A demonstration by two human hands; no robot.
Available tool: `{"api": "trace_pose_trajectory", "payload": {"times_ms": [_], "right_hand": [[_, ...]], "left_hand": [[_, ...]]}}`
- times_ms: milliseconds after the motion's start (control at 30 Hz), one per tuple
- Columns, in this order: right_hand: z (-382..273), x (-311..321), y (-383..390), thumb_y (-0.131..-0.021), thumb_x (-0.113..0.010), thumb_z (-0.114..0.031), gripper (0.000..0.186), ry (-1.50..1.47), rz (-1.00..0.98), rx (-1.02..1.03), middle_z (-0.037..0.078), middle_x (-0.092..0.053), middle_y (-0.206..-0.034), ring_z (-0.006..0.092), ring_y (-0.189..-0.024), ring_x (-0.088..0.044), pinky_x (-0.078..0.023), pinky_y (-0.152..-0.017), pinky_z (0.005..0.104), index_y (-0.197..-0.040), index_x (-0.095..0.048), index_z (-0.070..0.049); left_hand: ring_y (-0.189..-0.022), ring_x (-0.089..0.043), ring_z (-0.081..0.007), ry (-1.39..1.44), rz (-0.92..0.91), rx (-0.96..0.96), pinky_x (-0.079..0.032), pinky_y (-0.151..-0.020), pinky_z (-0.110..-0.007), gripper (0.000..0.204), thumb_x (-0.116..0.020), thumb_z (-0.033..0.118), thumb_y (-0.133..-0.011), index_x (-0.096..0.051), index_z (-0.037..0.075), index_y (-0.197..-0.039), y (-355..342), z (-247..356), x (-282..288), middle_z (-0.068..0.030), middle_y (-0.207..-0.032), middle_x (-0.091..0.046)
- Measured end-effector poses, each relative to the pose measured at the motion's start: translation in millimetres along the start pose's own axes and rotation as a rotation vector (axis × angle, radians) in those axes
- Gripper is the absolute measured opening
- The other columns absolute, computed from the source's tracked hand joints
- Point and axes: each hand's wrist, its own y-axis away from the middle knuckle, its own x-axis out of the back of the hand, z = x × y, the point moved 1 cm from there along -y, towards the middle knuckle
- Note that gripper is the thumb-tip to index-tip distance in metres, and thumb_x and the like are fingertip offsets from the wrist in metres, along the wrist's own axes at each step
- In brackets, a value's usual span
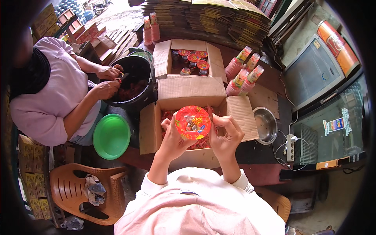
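Your pale shirt [199,201] was closest, and just past it your left hand [171,137] wrapped the red-lidded cup [192,123] while your right hand [226,135] pinched up at its right edge, couldn't tell on what. Cup looked light and thin-walled, lid [199,113] probably slick, so I figured cradling it low on the sides was the safer hold. It was up above the open cardboard box [191,88], with a second carton [162,59] behind that.
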Motion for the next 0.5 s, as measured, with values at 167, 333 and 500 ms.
{"api": "trace_pose_trajectory", "payload": {"times_ms": [167, 333, 500], "right_hand": [[0, -1, -1, -0.067, -0.068, 0.011, 0.025, -0.063, -0.017, -0.052, 0.009, -0.063, -0.074, 0.0147, -0.066, -0.063, -0.049, -0.059, 0.0240, -0.088, -0.065, -0.002], [5, 0, -2, -0.067, -0.068, 0.010, 0.026, -0.138, -0.008, -0.112, 0.009, -0.064, -0.077, 0.0152, -0.070, -0.064, -0.050, -0.061, 0.0238, -0.090, -0.066, -0.001], [-1, 1, -2, -0.068, -0.068, 0.009, 0.023, -0.146, 0.029, -0.182, 0.008, -0.063, -0.076, 0.0152, -0.070, -0.065, -0.050, -0.062, 0.0246, -0.089, -0.065, 0.000]], "left_hand": [[-0.097, -0.041, -0.0206, 0.018, -0.052, 0.003, -0.019, -0.084, -0.037, 0.062, -0.072, 0.032, -0.071, -0.043, 0.010, -0.121, 0, -4, 1, -0.0048, -0.110, -0.048], [-0.098, -0.045, -0.0217, 0.025, -0.054, -0.060, -0.026, -0.086, -0.036, 0.060, -0.074, 0.029, -0.070, -0.047, 0.008, -0.119, -1, -3, -3, -0.0063, -0.113, -0.047], [-0.101, -0.052, -0.0186, 0.687, -0.044, 0.140, -0.038, -0.089, -0.032, 0.054, -0.072, 0.017, -0.076, -0.045, 0.004, -0.121, -2, -4, -18, -0.0067, -0.116, -0.050]]}}
